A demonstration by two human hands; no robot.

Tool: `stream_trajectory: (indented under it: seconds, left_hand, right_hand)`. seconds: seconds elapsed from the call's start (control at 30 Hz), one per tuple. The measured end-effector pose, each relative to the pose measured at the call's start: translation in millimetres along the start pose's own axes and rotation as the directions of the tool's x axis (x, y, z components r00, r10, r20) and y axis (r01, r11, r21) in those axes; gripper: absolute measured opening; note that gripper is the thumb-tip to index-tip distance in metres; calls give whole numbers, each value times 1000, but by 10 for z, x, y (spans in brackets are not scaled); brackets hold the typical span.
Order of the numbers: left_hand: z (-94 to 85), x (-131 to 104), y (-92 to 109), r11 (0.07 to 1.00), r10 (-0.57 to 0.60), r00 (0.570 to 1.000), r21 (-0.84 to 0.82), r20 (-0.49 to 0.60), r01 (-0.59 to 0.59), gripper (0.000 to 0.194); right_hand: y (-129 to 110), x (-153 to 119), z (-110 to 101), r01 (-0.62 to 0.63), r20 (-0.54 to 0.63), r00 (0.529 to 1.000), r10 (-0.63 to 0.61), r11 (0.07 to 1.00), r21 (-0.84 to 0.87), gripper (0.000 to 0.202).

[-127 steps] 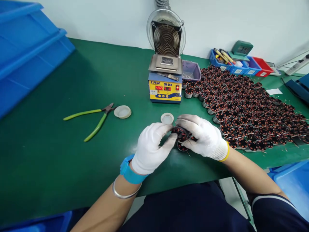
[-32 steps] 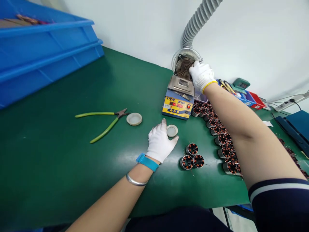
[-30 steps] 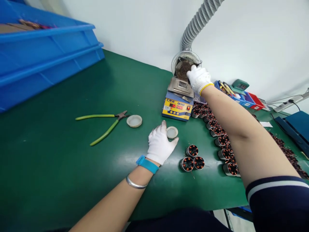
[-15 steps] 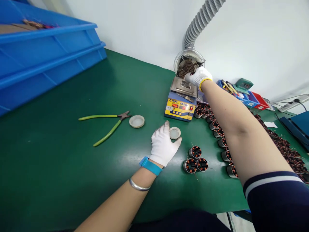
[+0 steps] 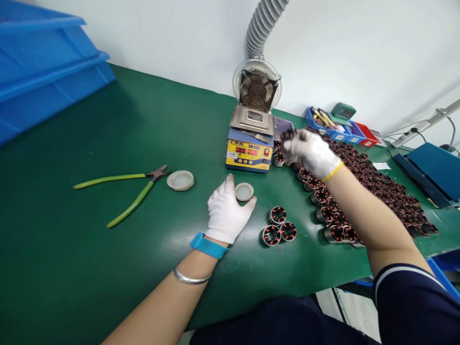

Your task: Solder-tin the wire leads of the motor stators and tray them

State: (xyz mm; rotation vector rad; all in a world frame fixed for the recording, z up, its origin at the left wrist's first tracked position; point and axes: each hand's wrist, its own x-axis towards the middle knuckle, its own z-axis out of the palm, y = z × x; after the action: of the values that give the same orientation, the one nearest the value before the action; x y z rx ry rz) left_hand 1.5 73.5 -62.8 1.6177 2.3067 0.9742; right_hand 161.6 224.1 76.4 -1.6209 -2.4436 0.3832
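Observation:
My gloved left hand [image 5: 230,211] rests on the green table, its thumb and fingers spread around a small round white dish [image 5: 244,192]. My gloved right hand [image 5: 312,152] is raised over the rows of metal-cased motor parts [image 5: 319,197], its fingers closed on a dark coil part [image 5: 288,140], blurred by motion. Left of that hand is the yellow and blue solder pot unit [image 5: 248,152] with lit red digits. Three cased coil parts [image 5: 271,235] stand together right of my left hand. A second white dish [image 5: 180,180] lies beside open green-handled cutters [image 5: 143,184].
A fan [image 5: 258,91] with a grey hose [image 5: 265,26] stands behind the solder pot. Stacked blue crates [image 5: 46,62] are at the left. On the right lie a large pile of dark coils [image 5: 381,187], coloured bins [image 5: 339,132] and a blue device [image 5: 434,172].
My right hand has moved from above the solder pot, in front of the fan, to above the cased parts, still holding the coil part. The camera view has shifted right.

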Motion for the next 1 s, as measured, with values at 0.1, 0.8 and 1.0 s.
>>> stream_trajectory:
  seconds: [0.1,0.8,1.0]
  left_hand:
    - [-12,-19,22,1000,15,1000,-5,14,-14,83]
    - [-136,-59,19,973,53,988,-215,-143,-84,62]
    - [-299,-221,194,595,-39,972,-776,233,210,59]
  right_hand:
    - [264,-525,360,-124,101,989,112,985,119,57]
    - [276,-15,675,62,-19,997,-70,952,-301,37]
    - [-193,-930,467,359,-99,930,-354,932,44,27]
